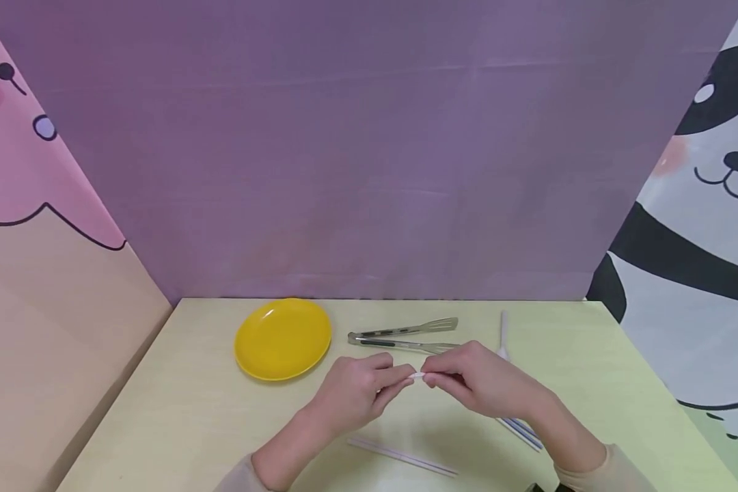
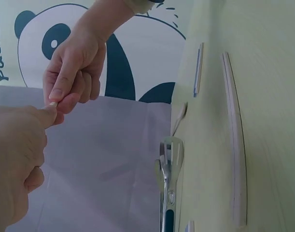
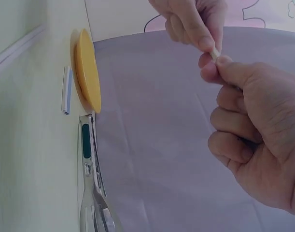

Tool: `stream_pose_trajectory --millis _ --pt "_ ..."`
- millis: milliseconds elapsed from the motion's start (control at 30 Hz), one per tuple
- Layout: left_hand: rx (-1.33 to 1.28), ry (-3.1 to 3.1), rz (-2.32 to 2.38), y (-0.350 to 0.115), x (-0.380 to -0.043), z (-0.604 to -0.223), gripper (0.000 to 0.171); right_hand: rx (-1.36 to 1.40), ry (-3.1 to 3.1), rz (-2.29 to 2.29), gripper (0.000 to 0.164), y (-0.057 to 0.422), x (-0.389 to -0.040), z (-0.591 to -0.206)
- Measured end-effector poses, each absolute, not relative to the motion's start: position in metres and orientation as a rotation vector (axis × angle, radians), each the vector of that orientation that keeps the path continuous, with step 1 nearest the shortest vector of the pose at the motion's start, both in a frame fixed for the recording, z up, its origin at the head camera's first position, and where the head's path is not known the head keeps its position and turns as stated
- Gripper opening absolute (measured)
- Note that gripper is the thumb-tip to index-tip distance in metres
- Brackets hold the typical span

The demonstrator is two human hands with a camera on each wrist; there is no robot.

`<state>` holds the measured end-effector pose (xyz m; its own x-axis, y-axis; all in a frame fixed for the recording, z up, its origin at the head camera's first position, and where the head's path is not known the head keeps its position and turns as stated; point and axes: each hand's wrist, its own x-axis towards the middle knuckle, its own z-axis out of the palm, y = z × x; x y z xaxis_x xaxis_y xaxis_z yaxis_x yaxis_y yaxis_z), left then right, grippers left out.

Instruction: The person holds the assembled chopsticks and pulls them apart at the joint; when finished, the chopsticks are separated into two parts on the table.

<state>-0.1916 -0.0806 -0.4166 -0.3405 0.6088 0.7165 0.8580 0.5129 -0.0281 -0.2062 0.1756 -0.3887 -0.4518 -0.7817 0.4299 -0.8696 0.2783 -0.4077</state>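
Note:
A small white piece (image 1: 416, 375) spans the gap between my two hands above the table; most of it is hidden by fingers, so its kind cannot be told. My left hand (image 1: 361, 389) pinches one end between thumb and fingers. At the other end, my right hand (image 1: 476, 379) pinches it the same way. In the right wrist view, a short pale bit of the piece (image 3: 215, 54) shows between the fingertips. Metal tongs (image 1: 400, 335) lie behind the hands, partly covered by the right one. A pair of pale pink sticks like chopsticks (image 1: 402, 457) lies nearer me.
A yellow plate (image 1: 283, 339) sits at the back left. Blue-and-white sticks (image 1: 519, 433) lie under the right forearm, and a pale spoon (image 1: 503, 335) beyond it. Another short blue-and-white bundle (image 3: 67, 91) appears near the plate. A purple sheet (image 1: 369, 150) hangs behind the table.

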Motion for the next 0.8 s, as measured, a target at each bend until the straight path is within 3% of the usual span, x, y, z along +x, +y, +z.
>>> stream_pose_trajectory --millis 533,800 --pt "-1.141 -2.094 -0.535 -0.077 -0.188 -0.417 0.003 1.616 -2.322 0.957 0.025 0.180 -0.218 -0.388" --pt "-1.221 -2.057 -0.486 -0.078 -0.188 -0.414 0.014 1.676 -2.358 1.058 0.028 0.184 -0.220 -0.387"
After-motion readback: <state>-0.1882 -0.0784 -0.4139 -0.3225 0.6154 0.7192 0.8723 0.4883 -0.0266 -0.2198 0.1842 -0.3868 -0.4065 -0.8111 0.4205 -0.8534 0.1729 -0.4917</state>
